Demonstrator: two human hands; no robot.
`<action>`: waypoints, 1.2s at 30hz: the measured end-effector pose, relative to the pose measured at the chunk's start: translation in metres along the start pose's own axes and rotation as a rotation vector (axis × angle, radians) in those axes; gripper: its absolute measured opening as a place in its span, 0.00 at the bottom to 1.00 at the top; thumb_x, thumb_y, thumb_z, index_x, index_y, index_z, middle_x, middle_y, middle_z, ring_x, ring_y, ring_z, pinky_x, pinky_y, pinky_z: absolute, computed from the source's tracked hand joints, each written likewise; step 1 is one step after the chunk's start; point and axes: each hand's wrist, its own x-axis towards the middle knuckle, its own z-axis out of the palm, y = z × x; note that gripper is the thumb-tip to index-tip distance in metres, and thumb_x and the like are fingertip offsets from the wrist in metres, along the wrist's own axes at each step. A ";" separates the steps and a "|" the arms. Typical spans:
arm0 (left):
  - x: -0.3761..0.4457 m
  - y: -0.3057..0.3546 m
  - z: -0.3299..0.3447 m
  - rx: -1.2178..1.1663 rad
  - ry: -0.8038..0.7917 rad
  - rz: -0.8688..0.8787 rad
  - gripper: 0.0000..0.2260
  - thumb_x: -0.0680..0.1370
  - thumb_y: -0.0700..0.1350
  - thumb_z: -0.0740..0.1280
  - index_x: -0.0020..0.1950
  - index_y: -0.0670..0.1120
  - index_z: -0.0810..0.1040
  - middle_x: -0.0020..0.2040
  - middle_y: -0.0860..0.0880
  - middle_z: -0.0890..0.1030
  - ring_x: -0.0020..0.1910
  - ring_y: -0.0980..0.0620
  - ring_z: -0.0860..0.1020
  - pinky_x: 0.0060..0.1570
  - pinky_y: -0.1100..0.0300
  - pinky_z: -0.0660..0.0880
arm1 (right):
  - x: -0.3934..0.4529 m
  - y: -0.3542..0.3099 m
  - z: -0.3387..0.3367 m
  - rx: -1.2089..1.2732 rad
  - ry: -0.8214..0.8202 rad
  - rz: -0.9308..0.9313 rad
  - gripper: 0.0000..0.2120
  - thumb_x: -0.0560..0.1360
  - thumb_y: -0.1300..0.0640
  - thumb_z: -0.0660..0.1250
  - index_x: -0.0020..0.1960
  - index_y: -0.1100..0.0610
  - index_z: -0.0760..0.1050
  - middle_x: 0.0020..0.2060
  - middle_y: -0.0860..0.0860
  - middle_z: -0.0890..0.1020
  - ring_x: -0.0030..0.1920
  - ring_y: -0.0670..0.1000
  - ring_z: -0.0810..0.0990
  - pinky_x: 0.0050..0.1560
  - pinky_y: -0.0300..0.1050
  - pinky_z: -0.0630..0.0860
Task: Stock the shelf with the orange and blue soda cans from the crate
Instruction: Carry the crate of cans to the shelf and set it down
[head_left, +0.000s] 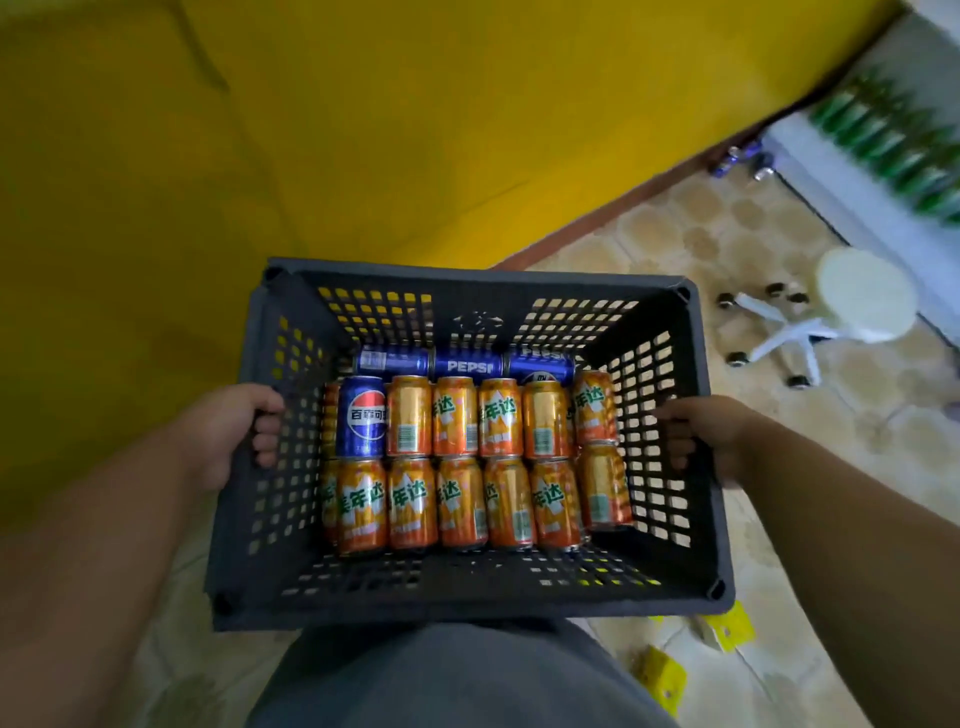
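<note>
We hold the dark perforated plastic crate (467, 597), left hand (228, 431) and right hand (711, 436) fingers curled through its side handles. Orange cans (410, 415) and blue cans (362, 415) remain inside; stocking not yet begun.

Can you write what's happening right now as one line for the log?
left hand: grips crate side | right hand: grips other side | orange cans, blue cans: inside | stage: carrying

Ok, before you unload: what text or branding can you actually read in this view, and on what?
"PEPSI" on the middle blue can lying at the crate's far wall.
"PEPSI", cut off at the edge, on the blue can to its right.
"百事可", partly hidden, on the blue can in the middle row.
"美年达" on the near-left orange can; other orange cans show parts of it.
Small print and barcodes: unreadable.
</note>
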 end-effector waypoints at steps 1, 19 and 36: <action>0.010 0.017 0.018 0.044 -0.041 0.010 0.11 0.78 0.39 0.55 0.37 0.49 0.63 0.23 0.53 0.61 0.20 0.54 0.58 0.20 0.62 0.59 | 0.000 0.006 -0.016 0.060 0.020 -0.002 0.14 0.80 0.62 0.61 0.37 0.54 0.64 0.26 0.49 0.61 0.25 0.48 0.58 0.27 0.42 0.59; 0.089 0.232 0.366 0.772 -0.493 0.126 0.12 0.77 0.38 0.55 0.34 0.50 0.62 0.23 0.53 0.60 0.19 0.54 0.57 0.22 0.64 0.58 | -0.011 0.083 -0.155 0.823 0.388 0.120 0.16 0.80 0.61 0.60 0.36 0.52 0.62 0.24 0.48 0.60 0.22 0.47 0.56 0.25 0.40 0.57; 0.100 0.239 0.674 0.881 -0.552 0.050 0.11 0.77 0.39 0.56 0.35 0.49 0.64 0.24 0.52 0.61 0.20 0.53 0.59 0.21 0.63 0.61 | 0.053 0.068 -0.401 0.918 0.407 0.209 0.17 0.81 0.61 0.60 0.33 0.54 0.64 0.20 0.47 0.62 0.21 0.47 0.57 0.27 0.40 0.57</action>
